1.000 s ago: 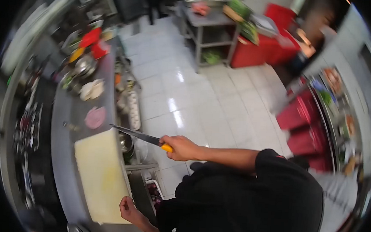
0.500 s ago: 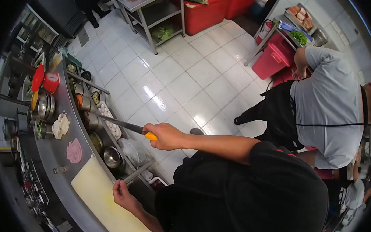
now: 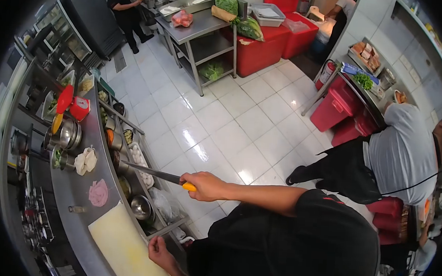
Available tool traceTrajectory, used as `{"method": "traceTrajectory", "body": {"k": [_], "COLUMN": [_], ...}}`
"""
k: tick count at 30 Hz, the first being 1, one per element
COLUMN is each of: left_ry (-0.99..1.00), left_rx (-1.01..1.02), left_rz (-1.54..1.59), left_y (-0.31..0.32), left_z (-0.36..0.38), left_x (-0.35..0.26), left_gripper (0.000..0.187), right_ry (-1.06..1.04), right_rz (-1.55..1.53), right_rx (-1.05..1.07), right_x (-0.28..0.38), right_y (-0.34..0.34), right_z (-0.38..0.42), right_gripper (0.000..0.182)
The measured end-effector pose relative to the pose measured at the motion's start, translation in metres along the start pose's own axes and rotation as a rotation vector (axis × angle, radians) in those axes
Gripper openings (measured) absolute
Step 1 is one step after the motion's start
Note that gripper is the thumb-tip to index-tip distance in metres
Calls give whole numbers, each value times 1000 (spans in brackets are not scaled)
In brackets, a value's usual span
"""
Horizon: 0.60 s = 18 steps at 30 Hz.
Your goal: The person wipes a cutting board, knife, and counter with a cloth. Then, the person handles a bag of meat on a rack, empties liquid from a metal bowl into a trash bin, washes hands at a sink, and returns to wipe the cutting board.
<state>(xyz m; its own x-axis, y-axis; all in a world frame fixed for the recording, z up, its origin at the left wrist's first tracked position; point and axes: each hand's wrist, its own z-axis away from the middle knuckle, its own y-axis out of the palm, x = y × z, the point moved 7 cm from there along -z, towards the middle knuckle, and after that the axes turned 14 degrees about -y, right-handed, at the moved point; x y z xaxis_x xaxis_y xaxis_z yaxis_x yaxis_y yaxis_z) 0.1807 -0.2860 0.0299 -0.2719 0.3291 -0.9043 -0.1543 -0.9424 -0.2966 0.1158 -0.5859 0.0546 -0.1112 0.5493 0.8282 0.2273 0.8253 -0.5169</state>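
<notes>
My right hand (image 3: 205,186) is closed round the yellow handle of a knife (image 3: 155,173). The long blade points left, held over the containers along the counter's inner edge. Lower down, my left hand (image 3: 161,254) hangs with curled fingers by the near edge of a cream cutting board (image 3: 123,243); I see nothing held in it. On the steel counter (image 3: 76,230) beyond the board lie a pink pile of sliced, meat-like food (image 3: 97,193) and some pale, flat pieces (image 3: 85,161).
Metal bowls (image 3: 69,133) and a red scale (image 3: 79,108) stand farther along the counter. A tray of white eggs (image 3: 138,161) sits below its edge. A co-worker in a grey shirt (image 3: 405,149) bends at the right; a steel table (image 3: 194,32) stands across the tiled floor.
The view has tilted up, so more of the far room shows. Both hands appear slightly to the right and lower in view; the knife stays in my right hand.
</notes>
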Motion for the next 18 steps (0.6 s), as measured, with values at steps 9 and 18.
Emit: {"method": "traceTrajectory", "body": {"k": [9, 18], "left_ry": [41, 7], "left_rx": [72, 145], "left_rz": [-4, -84], "left_y": [-3, 62], "left_z": [-4, -12], "left_x": [-16, -41], "left_gripper": [21, 17], "right_ry": [7, -49], "right_rz": [54, 34], "right_rx": [-56, -226], "right_x": [17, -8], "right_y": [1, -56], "right_z": [27, 38], "right_gripper": [39, 39]}}
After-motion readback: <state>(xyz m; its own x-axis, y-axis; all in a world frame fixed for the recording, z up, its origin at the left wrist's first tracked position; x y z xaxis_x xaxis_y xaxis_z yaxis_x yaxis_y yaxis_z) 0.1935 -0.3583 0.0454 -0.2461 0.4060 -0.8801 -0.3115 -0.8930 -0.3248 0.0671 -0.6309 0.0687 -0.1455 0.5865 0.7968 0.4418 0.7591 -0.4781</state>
